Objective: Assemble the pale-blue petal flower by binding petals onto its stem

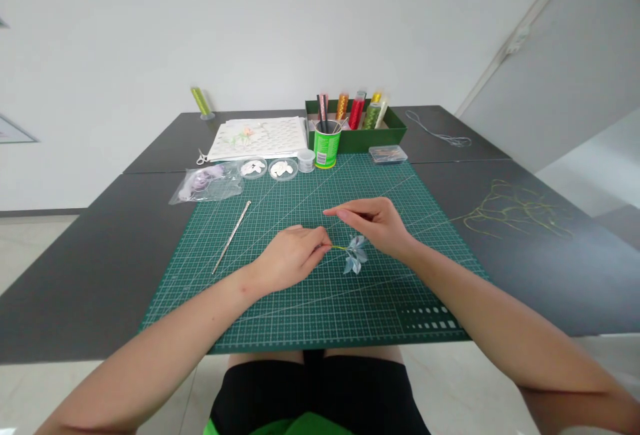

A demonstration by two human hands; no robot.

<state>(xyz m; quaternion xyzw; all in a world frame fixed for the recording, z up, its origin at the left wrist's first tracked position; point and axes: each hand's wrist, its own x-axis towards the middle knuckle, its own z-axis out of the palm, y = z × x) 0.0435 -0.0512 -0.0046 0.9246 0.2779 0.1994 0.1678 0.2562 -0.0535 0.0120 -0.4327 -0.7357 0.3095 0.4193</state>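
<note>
My left hand (pixel 295 253) pinches the thin yellow-green stem (pixel 339 247) of a small artificial flower, low over the green cutting mat (pixel 280 318). The flower's pale blue petals (pixel 355 255) point right, below my right hand (pixel 373 221). That hand is held a little above and to the right of the left one, index finger stretched leftward and thumb pressed close under it. Whatever lies between those fingertips is too small to make out. A slim metal tweezers-like tool (pixel 231 238) lies on the mat to the left.
Tangled yellow-green thread (pixel 515 211) lies at right. Along the back stand a green can (pixel 327 147) with tools, a green box (pixel 395 136) of thread spools, and a clear case (pixel 388 154). Two dishes of white pieces (pixel 283 169), a plastic bag (pixel 207 183) and small scissors (pixel 201 157) are at left.
</note>
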